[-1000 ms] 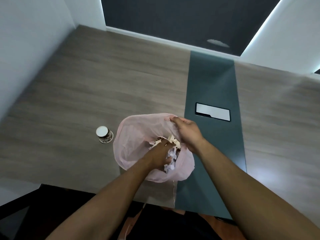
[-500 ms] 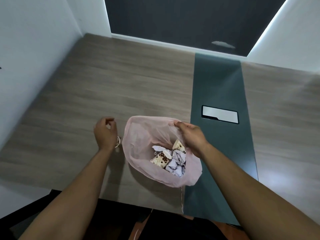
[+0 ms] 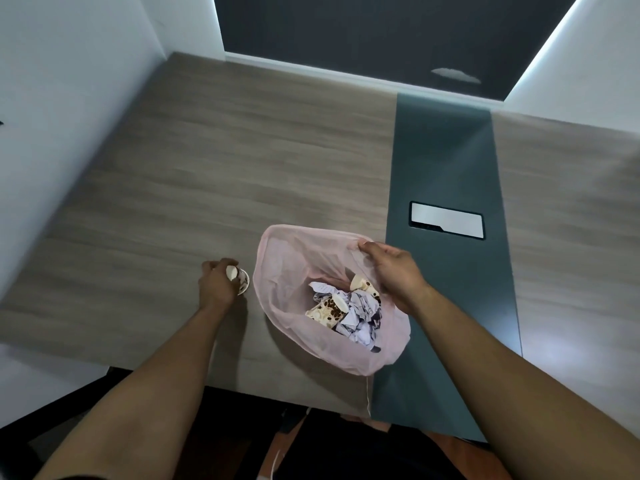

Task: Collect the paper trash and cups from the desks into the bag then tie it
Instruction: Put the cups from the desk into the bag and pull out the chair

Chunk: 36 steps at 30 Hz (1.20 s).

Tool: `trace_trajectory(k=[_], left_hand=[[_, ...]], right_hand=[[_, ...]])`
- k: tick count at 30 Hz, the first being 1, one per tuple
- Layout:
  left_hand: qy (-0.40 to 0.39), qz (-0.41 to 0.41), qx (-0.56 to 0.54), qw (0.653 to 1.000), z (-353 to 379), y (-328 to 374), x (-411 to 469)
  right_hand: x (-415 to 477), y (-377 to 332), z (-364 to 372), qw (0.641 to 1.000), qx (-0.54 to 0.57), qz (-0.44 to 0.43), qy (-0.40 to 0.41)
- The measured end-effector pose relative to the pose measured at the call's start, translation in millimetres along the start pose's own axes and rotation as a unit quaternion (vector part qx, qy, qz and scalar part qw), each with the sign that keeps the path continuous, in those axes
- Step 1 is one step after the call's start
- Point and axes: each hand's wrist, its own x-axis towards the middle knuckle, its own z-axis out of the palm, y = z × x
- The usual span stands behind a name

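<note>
- Your left hand (image 3: 217,284) now has its fingers wrapped around the paper cup (image 3: 240,280) on the wood desk (image 3: 166,188). Half a second ago that hand was only arriving over the cup with its fingers loosely curled, and a second ago it was down inside the bag.
- The cup sits just left of the bag, at the spot where it stood a second ago. You cannot tell whether it is lifted off the desk or tilted; only its pale end and a patch of its printed wall show past your fingers.
- The pink bag (image 3: 294,271) rests on the desk near the front edge, its right part overlapping the dark green strip (image 3: 446,161). Its mouth stands wide open, as it did in both earlier views.
- Inside the bag lie crumpled white paper (image 3: 360,315) and at least two crushed cups with brown spots (image 3: 327,308), heaped toward the right side. The heap looks unchanged since half a second ago.
- A thin drawstring (image 3: 367,393) hangs from the bag's lower edge down over the desk front.
- Your right hand (image 3: 394,268) pinches the bag's rim at its far right edge, fingers closed on the plastic, in the same grip as before.
- A white rectangular cover plate (image 3: 446,220) is set in the green strip beyond your right hand.
</note>
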Motion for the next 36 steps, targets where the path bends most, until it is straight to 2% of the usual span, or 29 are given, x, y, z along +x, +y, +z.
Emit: trace_trajectory(k=[2, 4, 5, 7, 9, 11, 14, 16, 23, 26, 29, 31, 33, 34, 35, 36], left_hand=[[0.037, -0.034, -0.060, 0.997, -8, -3, 6], [0.102, -0.073, -0.197, 0.972, -23, 7, 14], [0.126, -0.089, -0.288, 0.945, -35, 22, 13], [0.108, -0.084, -0.465, 0.875, -56, 58, 5], [-0.010, -0.024, -0.560, 0.828, -71, 90, -11], [-0.173, 0.010, -0.561, 0.810, -76, 112, -30], [-0.355, 0.014, -0.418, 0.837, -59, 132, -55], [-0.386, -0.001, -0.339, 0.858, -38, 145, -67], [-0.276, -0.115, -0.321, 0.899, 30, 161, -86], [-0.281, -0.087, -0.231, 0.928, 30, 162, -84], [-0.280, 0.019, -0.176, 0.944, -6, 173, -94], [-0.209, 0.146, -0.175, 0.951, -29, 171, -98], [-0.064, 0.223, -0.181, 0.956, -51, 160, -102], [0.016, 0.224, -0.179, 0.958, -55, 146, -98], [0.075, 0.192, -0.165, 0.965, -57, 133, -94], [0.101, 0.140, -0.150, 0.973, -57, 116, -90]], right_hand=[[-2, -1, 0, 1.000, 0.004, 0.003, 0.000], [-6, -4, -1, 1.000, 0.011, 0.003, 0.002], [-7, -5, 0, 1.000, 0.011, -0.001, 0.001], [-9, -7, -1, 1.000, 0.013, -0.005, 0.006], [-10, -7, -1, 1.000, 0.025, -0.011, 0.007], [-11, -9, -1, 0.999, 0.032, -0.016, 0.008], [-15, -14, 0, 0.999, 0.026, -0.025, 0.007], [-16, -17, -1, 1.000, 0.020, -0.023, 0.000], [-21, -21, -5, 0.998, 0.052, -0.027, -0.008], [-21, -23, -8, 0.997, 0.074, -0.023, -0.005], [-20, -23, -8, 0.997, 0.072, -0.026, 0.005], [-21, -25, -8, 0.997, 0.078, -0.020, 0.005], [-22, -26, -6, 0.996, 0.085, -0.017, 0.008], [-22, -27, -5, 0.996, 0.091, -0.020, 0.009], [-22, -28, -3, 0.995, 0.097, -0.024, 0.009], [-23, -29, 1, 0.995, 0.100, -0.026, 0.006]])
